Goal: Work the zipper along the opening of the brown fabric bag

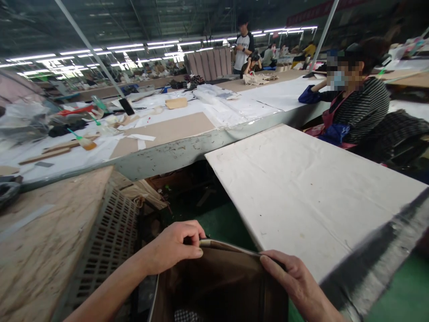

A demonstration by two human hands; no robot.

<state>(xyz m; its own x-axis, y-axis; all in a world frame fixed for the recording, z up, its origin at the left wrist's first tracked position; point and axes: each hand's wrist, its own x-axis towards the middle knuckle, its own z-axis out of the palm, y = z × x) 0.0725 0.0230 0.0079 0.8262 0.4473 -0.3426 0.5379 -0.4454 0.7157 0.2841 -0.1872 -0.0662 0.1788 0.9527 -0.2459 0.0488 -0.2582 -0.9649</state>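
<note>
A brown bag-like piece with a pale rim sits low in the head view, its mouth held apart. My left hand is closed in a pinch on the rim's left part. My right hand grips the rim's right part, fingers curled over the edge. Something checkered shows inside at the bottom.
A white cloth-covered board lies to the right. A wooden surface and a perforated crate are on the left. A long worktable with cardboard, bottles and scraps runs behind. A seated person in a striped top is at right; others stand farther back.
</note>
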